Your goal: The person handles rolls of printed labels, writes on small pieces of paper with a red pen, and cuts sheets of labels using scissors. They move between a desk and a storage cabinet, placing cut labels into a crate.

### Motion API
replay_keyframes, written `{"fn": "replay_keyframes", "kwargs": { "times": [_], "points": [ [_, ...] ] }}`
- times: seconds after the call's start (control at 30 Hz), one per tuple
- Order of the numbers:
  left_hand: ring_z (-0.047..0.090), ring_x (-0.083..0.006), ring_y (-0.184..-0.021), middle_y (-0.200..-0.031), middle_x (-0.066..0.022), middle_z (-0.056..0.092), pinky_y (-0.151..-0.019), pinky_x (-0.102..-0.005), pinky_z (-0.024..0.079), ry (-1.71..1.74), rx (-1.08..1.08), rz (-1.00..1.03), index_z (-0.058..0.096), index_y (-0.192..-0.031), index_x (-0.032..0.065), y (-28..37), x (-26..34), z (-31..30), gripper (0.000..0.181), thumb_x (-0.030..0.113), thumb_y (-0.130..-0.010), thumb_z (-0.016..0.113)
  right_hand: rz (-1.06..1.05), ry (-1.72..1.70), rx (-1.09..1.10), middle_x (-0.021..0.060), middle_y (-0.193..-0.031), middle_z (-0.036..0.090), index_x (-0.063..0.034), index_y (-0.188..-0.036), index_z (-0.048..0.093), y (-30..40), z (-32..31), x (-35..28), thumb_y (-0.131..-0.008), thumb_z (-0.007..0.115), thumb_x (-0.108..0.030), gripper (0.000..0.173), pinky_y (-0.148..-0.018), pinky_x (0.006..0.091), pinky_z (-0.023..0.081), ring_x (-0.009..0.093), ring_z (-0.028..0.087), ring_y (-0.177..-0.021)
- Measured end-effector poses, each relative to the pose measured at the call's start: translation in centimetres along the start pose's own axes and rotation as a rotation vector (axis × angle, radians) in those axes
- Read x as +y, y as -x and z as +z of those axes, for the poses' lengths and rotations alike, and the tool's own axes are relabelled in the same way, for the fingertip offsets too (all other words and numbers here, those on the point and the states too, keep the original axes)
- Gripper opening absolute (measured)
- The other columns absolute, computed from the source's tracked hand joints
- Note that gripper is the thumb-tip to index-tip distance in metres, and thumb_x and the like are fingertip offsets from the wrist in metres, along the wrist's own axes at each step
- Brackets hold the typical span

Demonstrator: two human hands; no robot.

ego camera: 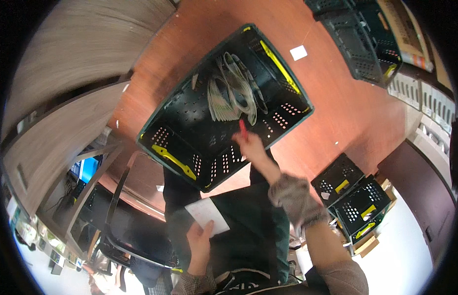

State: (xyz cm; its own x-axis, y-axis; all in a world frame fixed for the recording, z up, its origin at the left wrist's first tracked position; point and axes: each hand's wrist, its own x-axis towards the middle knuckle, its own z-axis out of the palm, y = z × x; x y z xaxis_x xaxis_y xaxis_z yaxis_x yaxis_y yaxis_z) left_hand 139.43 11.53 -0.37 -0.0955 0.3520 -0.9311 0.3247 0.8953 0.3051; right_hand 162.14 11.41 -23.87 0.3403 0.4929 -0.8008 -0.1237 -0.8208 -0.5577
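Note:
My left hand (199,241) holds a small white sheet of paper (208,217), thumb on top, in front of my dark green apron (247,217). Faint marks show on the sheet. In my right hand (254,149) is a slim red object (243,128), perhaps a pen; motion blur hides its detail. That hand reaches over the near side of a black plastic crate (192,107) with yellow handles. Inside the crate, close beyond the red tip, several bundles of folded printed paper (229,88) stand on edge, bent into loops.
A wooden cabinet (85,44) borders the left, with a black chair (140,225) below it. More black crates (365,208) are stacked at lower right, others (358,40) at upper right. A white paper piece (298,53) lies on the reddish-brown floor (325,110). A dark brown panel (417,188) stands far right.

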Motion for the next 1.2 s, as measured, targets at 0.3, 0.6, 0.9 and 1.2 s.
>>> {"fn": "replay_keyframes", "kwargs": {
  "times": [0.3,0.6,0.9,1.2],
  "points": [
    [0.059,-0.0128,-0.091,-0.101,-0.0082,0.065,-0.083,-0.0259,0.046,-0.032,-0.02,-0.05,0.062,-0.105,-0.0058,-11.2,-5.8,7.4,0.02,0.004,-0.088,0.063,-0.473,0.472,0.218,0.0174,-0.12,0.055,-0.0083,-0.12,0.055,-26.3,-4.1,4.7,-0.085,0.048,-0.012,0.036,-0.087,0.0445,0.046,0.038,0.055,-0.106],
    [0.06,-0.0146,-0.092,-0.101,-0.0084,0.065,-0.083,-0.0279,0.047,-0.196,-0.065,-0.037,0.06,-0.106,-0.0049,-12.9,-8.7,10.3,0.023,0.005,-0.086,0.066,-0.695,0.525,0.365,0.0127,-0.121,0.055,-0.0218,-0.122,0.056,-35.1,-3.9,0.4,-0.085,0.05,-0.018,0.037,-0.085,0.0452,0.048,0.036,0.058,-0.102],
    [0.064,-0.0248,-0.077,-0.086,-0.0141,0.065,-0.069,-0.0293,0.048,-0.437,-0.164,0.386,0.063,-0.091,-0.0024,-20.2,-6.0,13.4,0.011,0.003,-0.082,0.066,-0.316,0.792,0.378,0.0159,-0.098,0.067,-0.0074,-0.113,0.062,-35.2,-4.6,1.0,-0.063,0.071,-0.061,0.074,-0.078,0.0438,0.05,0.035,0.064,-0.092],
    [0.058,-0.0326,-0.09,-0.098,-0.0135,0.061,-0.078,-0.0371,0.047,-0.744,-0.25,0.924,0.062,-0.088,0.0004,-35.4,-2.8,22.7,0.011,0.005,-0.078,0.063,-0.336,0.778,0.159,0.0165,-0.091,0.068,-0.0044,-0.103,0.068,-36.2,-7.3,1.4,-0.071,0.071,-0.051,0.057,-0.077,0.0395,0.05,0.032,0.065,-0.086]
  ]
}}
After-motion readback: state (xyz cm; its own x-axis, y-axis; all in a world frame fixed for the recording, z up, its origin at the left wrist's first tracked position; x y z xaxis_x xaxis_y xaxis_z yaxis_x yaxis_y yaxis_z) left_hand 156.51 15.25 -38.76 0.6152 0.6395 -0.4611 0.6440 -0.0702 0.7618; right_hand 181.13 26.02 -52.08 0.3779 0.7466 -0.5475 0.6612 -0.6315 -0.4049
